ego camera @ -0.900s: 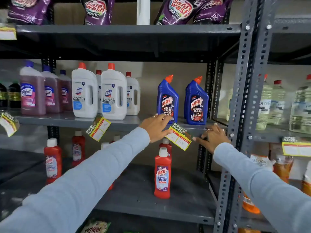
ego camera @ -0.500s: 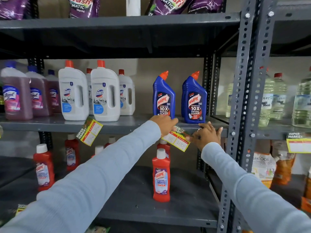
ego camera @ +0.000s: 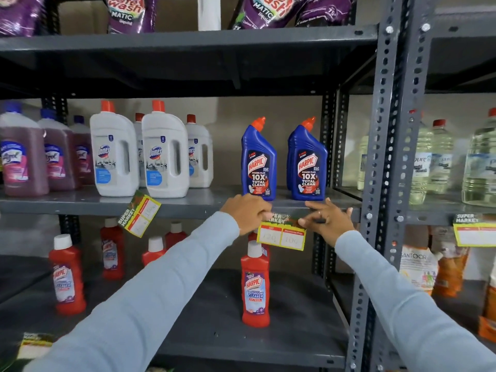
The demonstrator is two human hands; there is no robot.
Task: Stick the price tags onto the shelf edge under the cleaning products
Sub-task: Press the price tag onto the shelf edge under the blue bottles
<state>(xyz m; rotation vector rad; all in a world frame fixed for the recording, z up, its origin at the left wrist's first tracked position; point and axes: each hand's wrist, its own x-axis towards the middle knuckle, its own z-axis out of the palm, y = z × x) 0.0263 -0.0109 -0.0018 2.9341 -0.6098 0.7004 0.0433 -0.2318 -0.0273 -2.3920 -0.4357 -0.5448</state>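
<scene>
A yellow and red price tag [ego camera: 281, 235] hangs level at the grey shelf edge [ego camera: 188, 207], below two blue Harpic bottles [ego camera: 258, 161]. My left hand [ego camera: 248, 212] pinches the tag's upper left corner against the edge. My right hand [ego camera: 328, 217] holds its upper right corner, fingers spread along the edge. A second price tag [ego camera: 139, 217] hangs tilted from the same edge under the white Domex bottles [ego camera: 163, 157].
Purple-liquid bottles [ego camera: 20, 157] stand at the far left. Red Harpic bottles [ego camera: 255, 285] stand on the lower shelf. A perforated grey upright [ego camera: 386, 167] divides off the right bay, which holds clear bottles [ego camera: 480, 162] and another tag [ego camera: 473, 232]. Purple pouches [ego camera: 128, 12] sit on top.
The tag under the Harpic bottles has turned from tilted to level, and both hands have closed in on its top corners.
</scene>
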